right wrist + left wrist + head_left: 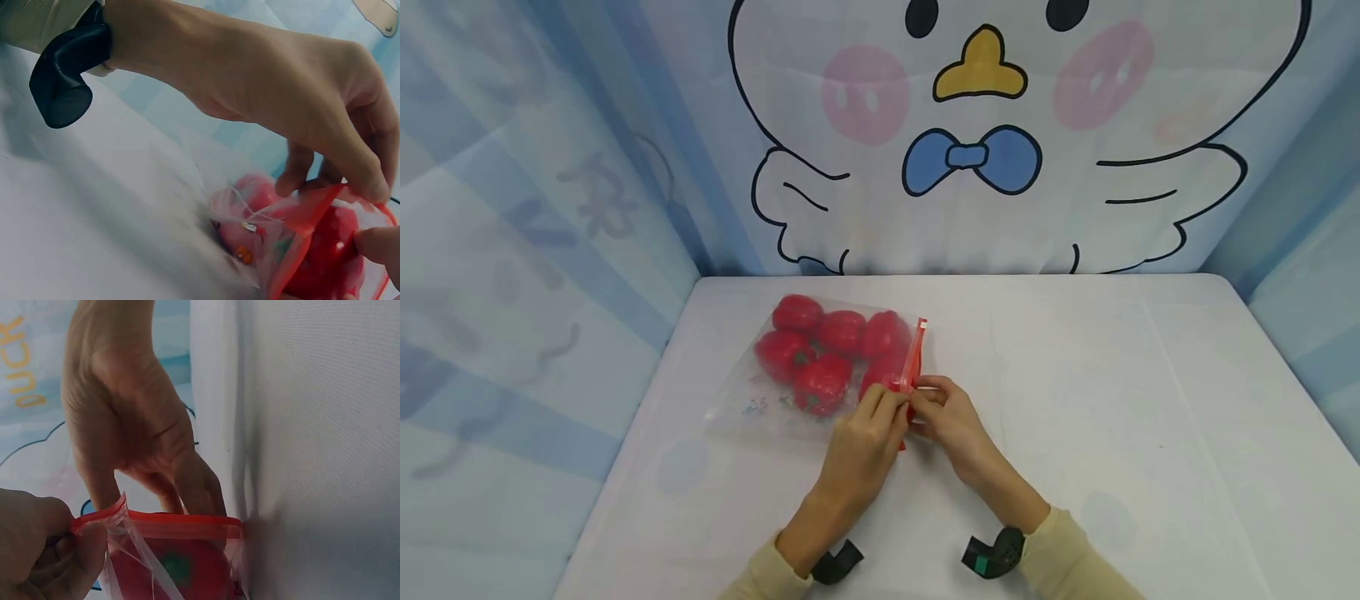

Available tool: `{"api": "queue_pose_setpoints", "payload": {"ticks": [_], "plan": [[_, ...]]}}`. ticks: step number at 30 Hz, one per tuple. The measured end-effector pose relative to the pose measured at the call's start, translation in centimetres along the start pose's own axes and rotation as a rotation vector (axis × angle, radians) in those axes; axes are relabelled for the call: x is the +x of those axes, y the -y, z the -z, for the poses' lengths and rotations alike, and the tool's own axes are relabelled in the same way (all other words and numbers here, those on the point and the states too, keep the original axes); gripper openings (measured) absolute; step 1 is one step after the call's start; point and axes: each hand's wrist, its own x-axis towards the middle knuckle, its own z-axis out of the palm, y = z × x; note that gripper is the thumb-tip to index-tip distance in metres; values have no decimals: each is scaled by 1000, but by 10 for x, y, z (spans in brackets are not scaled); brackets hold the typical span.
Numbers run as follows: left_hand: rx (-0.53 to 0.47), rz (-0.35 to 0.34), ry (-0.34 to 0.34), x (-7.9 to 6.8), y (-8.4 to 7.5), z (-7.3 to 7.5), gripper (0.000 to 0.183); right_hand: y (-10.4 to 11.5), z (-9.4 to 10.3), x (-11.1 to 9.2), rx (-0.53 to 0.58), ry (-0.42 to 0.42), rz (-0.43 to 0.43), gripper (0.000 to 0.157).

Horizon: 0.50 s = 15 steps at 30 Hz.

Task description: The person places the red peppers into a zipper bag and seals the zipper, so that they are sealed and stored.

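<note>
A clear zip bag (730, 404) with a red strip (915, 354) lies on the table, several red bell peppers (823, 385) inside it. My left hand (867, 437) pinches the red strip between thumb and fingers. Close beside it, my right hand (953, 423) grips the same edge from the right. In the left wrist view, the right hand's fingers (209, 500) reach down at the bag's mouth, partly hidden by the strip. The mouth gapes in the right wrist view, with a pepper (331, 250) just inside and the right thumb (380, 247) beside it.
The white table (1112, 400) extends right of the bag. Patterned blue and white curtains (535, 292) hang on both sides, and a cartoon backdrop (970, 225) rises behind the far edge. A black camera mount sits at each wrist.
</note>
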Motion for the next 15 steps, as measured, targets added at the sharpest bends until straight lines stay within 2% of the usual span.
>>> {"api": "queue_pose_setpoints", "payload": {"ticks": [7,15], "plan": [[-15,-5,0,-2,-1,0,17,-9,-12,3,45,-5,30,41],[-61,14,36,-6,-2,-4,15,-15,-17,13,-63,-28,63,38]]}}
